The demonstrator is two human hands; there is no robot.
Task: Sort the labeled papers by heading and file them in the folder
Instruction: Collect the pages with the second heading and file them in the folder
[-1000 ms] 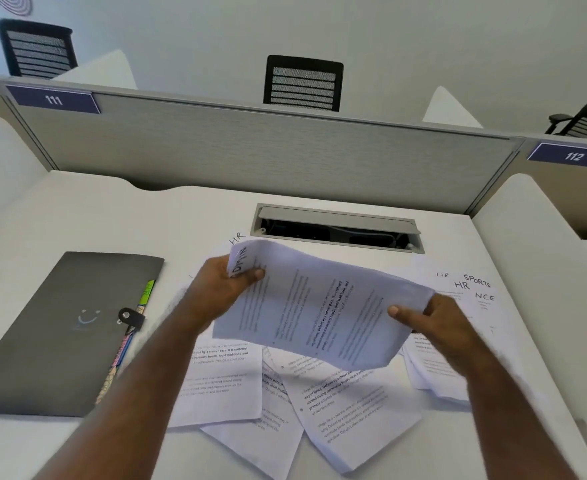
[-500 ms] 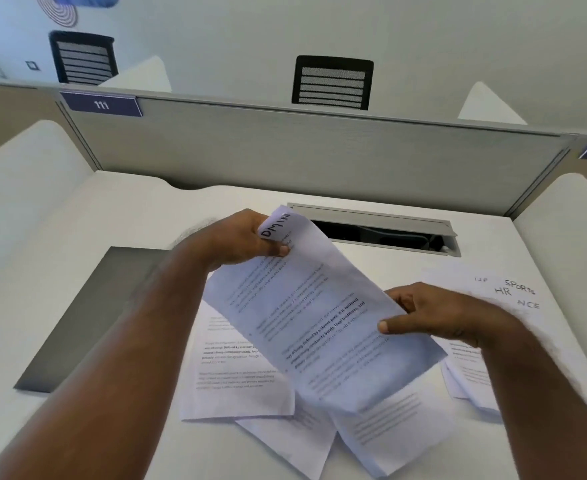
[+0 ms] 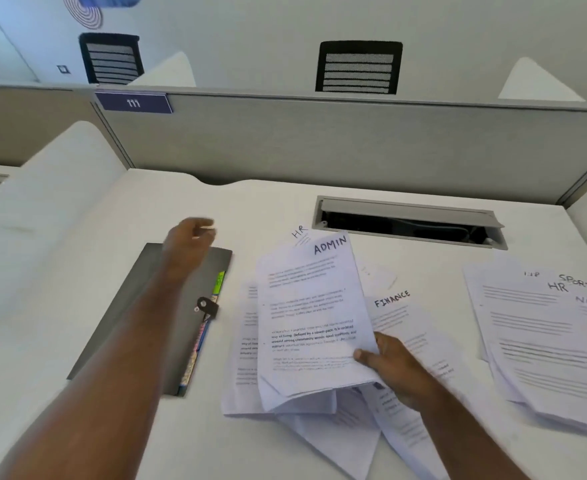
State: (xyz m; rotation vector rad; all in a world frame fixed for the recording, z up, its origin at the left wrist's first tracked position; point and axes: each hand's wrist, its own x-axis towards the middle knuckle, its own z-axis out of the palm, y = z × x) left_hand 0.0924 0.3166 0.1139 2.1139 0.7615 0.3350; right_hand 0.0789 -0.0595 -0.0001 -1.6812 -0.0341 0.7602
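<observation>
My right hand (image 3: 392, 368) pinches the lower right corner of a white sheet headed ADMIN (image 3: 309, 317), held just above a loose heap of papers (image 3: 319, 420). Under it lie sheets headed HR (image 3: 300, 233) and FINANCE (image 3: 399, 313). My left hand (image 3: 189, 242) hovers blurred over the far end of the closed grey folder (image 3: 139, 317), fingers loosely curled and holding nothing. The folder lies at the left, with a strap clasp (image 3: 207, 306) and coloured tabs along its right edge. A second pile (image 3: 544, 341) with HR and SPORTS headings lies at the right.
An open cable tray (image 3: 409, 221) is set into the white desk (image 3: 267, 202) behind the papers. A grey partition (image 3: 319, 140) with a sign reading 111 closes the back. White side dividers stand left and right. Black chairs show beyond the partition.
My left hand has let go of the ADMIN sheet and swung left over the folder. My right hand alone holds the sheet, now turned upright. The view has shifted left.
</observation>
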